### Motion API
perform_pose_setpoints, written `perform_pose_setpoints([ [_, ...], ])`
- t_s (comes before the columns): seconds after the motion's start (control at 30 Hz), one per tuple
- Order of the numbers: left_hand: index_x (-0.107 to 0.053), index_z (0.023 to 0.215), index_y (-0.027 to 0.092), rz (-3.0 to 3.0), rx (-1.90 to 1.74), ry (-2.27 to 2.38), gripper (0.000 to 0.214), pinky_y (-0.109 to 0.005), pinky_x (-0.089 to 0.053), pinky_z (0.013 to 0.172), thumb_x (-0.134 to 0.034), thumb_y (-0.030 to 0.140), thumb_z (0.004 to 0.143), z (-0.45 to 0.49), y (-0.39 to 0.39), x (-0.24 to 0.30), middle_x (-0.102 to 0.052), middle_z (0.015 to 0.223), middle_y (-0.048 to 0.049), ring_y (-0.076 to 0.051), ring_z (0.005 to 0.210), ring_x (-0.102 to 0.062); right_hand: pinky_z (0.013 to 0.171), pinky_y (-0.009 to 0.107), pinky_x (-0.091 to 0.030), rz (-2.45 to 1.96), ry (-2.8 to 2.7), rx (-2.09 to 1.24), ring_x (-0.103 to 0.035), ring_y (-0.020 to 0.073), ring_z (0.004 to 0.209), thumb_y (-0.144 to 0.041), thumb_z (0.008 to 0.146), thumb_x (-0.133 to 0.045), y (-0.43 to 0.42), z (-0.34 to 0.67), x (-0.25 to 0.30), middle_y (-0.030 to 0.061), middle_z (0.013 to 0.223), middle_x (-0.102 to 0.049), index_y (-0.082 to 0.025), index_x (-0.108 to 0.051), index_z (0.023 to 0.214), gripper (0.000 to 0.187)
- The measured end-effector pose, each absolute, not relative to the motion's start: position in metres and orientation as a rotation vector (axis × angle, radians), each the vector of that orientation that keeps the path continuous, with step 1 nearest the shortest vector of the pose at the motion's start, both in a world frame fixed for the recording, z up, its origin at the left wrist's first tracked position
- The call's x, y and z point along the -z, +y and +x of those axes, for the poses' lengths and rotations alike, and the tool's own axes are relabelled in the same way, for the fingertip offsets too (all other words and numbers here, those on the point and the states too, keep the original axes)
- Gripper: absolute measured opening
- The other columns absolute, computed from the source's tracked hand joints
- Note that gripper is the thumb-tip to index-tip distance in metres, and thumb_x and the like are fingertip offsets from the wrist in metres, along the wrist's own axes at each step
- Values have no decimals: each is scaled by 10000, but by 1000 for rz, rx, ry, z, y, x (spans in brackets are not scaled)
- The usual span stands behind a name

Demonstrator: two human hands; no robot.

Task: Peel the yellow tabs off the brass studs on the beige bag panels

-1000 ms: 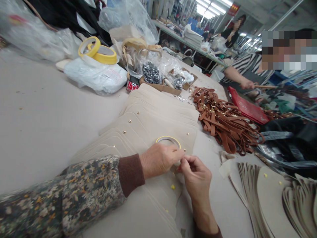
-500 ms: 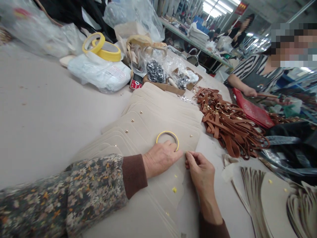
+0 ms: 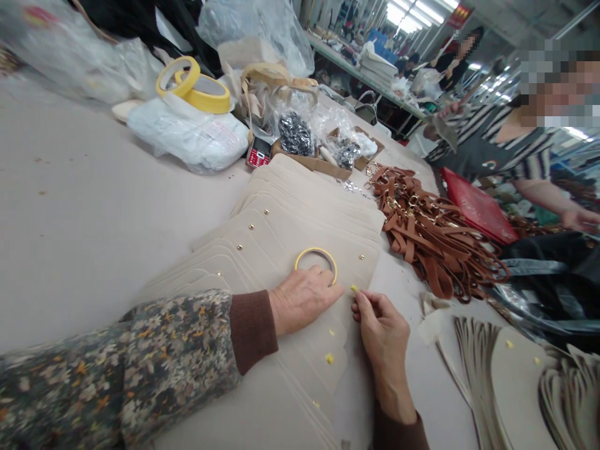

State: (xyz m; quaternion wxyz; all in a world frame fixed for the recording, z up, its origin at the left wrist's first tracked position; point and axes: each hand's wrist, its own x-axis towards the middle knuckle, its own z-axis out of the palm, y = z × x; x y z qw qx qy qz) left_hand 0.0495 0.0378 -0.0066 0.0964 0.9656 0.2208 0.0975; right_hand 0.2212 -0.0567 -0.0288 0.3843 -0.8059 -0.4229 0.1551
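My left hand [image 3: 302, 300] lies on fanned, overlapping beige panels [image 3: 281, 234], its fingers curled over the near side of a narrow roll of yellow tape [image 3: 307, 251]. Just to the right, my right hand [image 3: 385, 322] pinches at the panel's edge, thumb against forefinger. A small bit of yellow tape [image 3: 353, 288] shows at those fingertips. Below my hands, another crumpled yellow tape bit [image 3: 329, 359] sticks to a panel. Small gold studs, such as this stud [image 3: 240, 247], sit along the panels' edges.
Brown straps with metal clasps [image 3: 422, 231] are heaped on the right. Stacked beige pieces [image 3: 478, 362] stand at lower right. Wide yellow tape rolls [image 3: 206, 95] rest on a plastic-wrapped pack [image 3: 187, 134], near a red phone [image 3: 258, 154]. A co-worker in a striped top [image 3: 497, 137] is opposite.
My right hand has shifted slightly right and down, and the yellow tape bit now shows at its fingertips. My left hand has hardly moved. The co-worker's arms have moved apart, one raised.
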Motion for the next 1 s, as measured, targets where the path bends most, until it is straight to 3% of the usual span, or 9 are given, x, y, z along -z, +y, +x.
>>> perform_pose_setpoints([
  [0.17,-533,900,170,2850,-292,638,122,-298,-431,605,-428,116,931,50,38,6,-574,863,-59,-214,795,-528,688,271,-481,-2075,-1382,-42,-658,181,673,-406,869,-540,-49,216,31,75,771,-732,-168,-723,848,301],
  [0.3,-529,901,158,2847,-332,603,135,-300,-432,611,-416,87,915,50,38,4,-570,859,-67,-211,790,-526,674,252,-463,-2064,-1464,21,-652,167,666,-361,869,-535,-40,217,27,60,761,-726,-170,-711,814,266],
  [0.57,-562,1020,170,2775,-619,586,187,-273,-466,691,-416,103,924,40,52,3,-602,834,-30,-175,791,-578,575,232,-457,-1993,-1664,-632,-621,148,606,-346,858,-568,-62,222,6,8,684,-703,-192,-715,744,242],
  [0.7,-521,1154,172,2685,-753,486,213,-228,-488,706,-411,169,972,39,53,9,-663,884,-25,-141,813,-636,594,247,-492,-1862,-1401,-396,-622,146,629,-351,855,-595,-62,215,9,26,764,-713,-175,-708,904,214],
  [0.83,-367,1329,128,2694,-877,380,342,-251,-518,698,-377,226,1001,40,51,15,-683,1012,-72,-158,852,-666,667,261,-517,-1674,-1507,-185,-636,141,726,-250,872,-591,-54,206,8,46,906,-711,-192,-670,1025,181],
  [1.0,-363,1290,108,2745,-849,428,323,-255,-494,595,-370,262,1007,40,48,15,-681,864,-52,-165,724,-667,721,249,-514,-1538,-1750,-35,-633,124,760,-128,879,-560,-47,200,5,36,880,-696,-199,-638,984,149],
])
